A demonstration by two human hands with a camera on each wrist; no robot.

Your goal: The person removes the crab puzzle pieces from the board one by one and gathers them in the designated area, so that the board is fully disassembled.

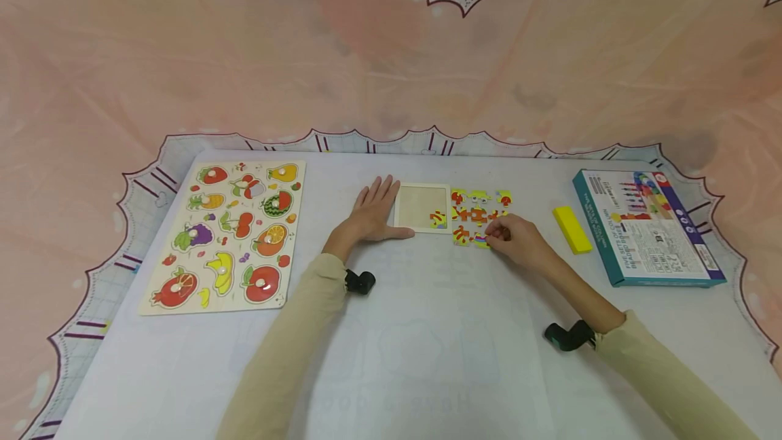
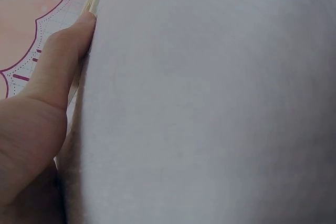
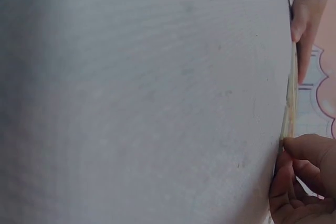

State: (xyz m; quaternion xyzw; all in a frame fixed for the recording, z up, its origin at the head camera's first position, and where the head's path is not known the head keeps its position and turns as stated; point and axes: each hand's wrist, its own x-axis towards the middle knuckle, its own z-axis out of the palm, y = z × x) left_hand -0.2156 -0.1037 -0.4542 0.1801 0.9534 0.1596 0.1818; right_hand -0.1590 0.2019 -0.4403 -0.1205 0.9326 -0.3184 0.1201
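A small square wooden puzzle tray (image 1: 398, 209) lies mid-table, with one yellow-and-red jigsaw piece (image 1: 438, 219) in its lower right corner. My left hand (image 1: 369, 214) rests flat at the tray's left side, fingers straight and thumb spread along the near edge; in the left wrist view the thumb (image 2: 58, 61) shows. Right of the tray lie several loose jigsaw pieces (image 1: 478, 214) in rows. At their near right corner my right hand (image 1: 518, 240) pinches a jigsaw piece between thumb and curled fingers; its picture is mostly hidden. Seen from the right wrist, the right hand (image 3: 304, 177) holds a thin edge.
A wooden fruit peg board (image 1: 232, 236) covers the table's left side. Toward the right lie a yellow block (image 1: 571, 229) and a teal-edged box (image 1: 647, 229). White cloth with a scalloped border (image 1: 427, 144) covers the table.
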